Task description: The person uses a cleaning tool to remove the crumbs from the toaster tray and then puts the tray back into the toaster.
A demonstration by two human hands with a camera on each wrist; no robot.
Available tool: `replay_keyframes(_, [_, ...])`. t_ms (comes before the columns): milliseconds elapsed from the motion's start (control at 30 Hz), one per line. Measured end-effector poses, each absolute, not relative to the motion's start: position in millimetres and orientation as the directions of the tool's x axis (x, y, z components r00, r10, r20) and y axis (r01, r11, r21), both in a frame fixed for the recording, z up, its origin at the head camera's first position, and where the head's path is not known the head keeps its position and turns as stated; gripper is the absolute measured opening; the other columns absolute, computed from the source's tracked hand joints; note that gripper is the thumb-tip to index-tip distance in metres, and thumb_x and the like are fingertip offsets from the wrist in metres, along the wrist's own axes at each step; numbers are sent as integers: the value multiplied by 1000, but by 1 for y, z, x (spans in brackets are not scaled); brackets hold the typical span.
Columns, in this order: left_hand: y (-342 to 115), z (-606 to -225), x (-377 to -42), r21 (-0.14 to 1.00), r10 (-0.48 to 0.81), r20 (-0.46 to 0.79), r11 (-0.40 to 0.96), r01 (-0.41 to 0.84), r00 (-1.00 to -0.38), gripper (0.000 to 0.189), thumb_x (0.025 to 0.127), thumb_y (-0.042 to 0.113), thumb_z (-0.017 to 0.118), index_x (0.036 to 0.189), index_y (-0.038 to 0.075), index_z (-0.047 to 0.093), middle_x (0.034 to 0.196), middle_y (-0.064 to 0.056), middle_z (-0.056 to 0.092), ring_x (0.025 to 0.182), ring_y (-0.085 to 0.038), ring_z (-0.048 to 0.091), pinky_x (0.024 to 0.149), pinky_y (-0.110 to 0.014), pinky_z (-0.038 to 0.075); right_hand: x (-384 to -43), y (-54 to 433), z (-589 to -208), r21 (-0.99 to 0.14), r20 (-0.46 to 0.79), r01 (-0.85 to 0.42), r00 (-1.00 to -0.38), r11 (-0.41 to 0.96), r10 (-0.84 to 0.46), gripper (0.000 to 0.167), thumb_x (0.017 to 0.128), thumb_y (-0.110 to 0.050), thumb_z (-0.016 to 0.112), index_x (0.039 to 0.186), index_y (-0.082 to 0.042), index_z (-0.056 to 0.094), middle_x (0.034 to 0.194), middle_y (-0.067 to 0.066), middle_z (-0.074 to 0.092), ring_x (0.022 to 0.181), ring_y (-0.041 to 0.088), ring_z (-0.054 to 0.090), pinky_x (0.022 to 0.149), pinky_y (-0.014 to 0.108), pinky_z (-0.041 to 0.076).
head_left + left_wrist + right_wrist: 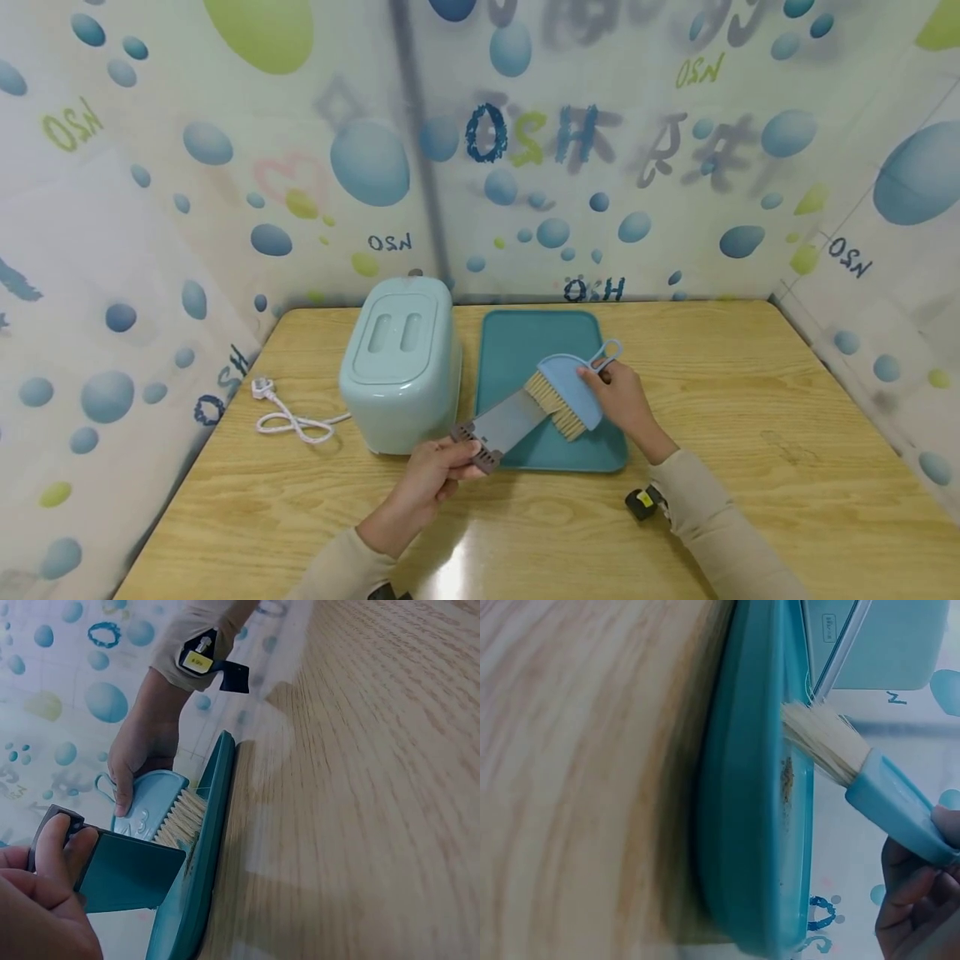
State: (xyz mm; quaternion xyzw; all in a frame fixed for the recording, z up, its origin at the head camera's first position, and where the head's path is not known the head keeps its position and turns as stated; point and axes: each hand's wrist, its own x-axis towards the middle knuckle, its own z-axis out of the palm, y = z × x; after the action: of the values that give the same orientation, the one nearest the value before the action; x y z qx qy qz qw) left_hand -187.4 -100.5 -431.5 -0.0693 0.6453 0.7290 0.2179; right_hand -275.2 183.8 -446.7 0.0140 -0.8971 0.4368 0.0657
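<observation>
My left hand pinches the dark end of a flat metal crumb tray, which slants up over a teal serving tray. The right hand grips a light blue hand brush by its back, near the loop handle. Pale bristles overlap the far end of the crumb tray in the head view and point down toward the serving tray. In the right wrist view, brown crumbs lie on the serving tray beneath the bristles.
A pale green toaster with a lid on top stands left of the serving tray. Its white cord and plug lie on the wooden table at the left. A patterned curtain hangs behind the table.
</observation>
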Motion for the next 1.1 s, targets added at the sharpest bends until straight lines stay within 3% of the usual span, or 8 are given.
replay_keyframes(533, [-98,-434,-189,904,230,-384,-104,-415,-894,45,94,20,58,129,-8,53,69,14,73,58,10,60,42,-14,24,-273,185,-423,-781,193,-118,-979,613,57,26,96,-20,60,96,6,63,79,17,64,65,12,50,55,22,42])
replay_keyframes(867, [-96,-433,-191,905,238,-381,-103,-414,-893,40,94,19,59,125,-5,57,68,14,72,61,9,63,43,-13,24,-265,176,-411,-839,104,-68,-994,539,36,29,96,-22,60,97,7,62,84,19,67,67,9,54,56,22,45])
replay_keyframes(1100, [-95,-433,-190,901,241,-380,-122,-416,-893,37,93,19,59,122,-5,58,69,12,73,61,8,64,43,-13,25,-262,169,-410,-870,64,-46,-998,491,19,30,96,-23,60,97,6,62,78,12,65,64,8,52,55,22,43])
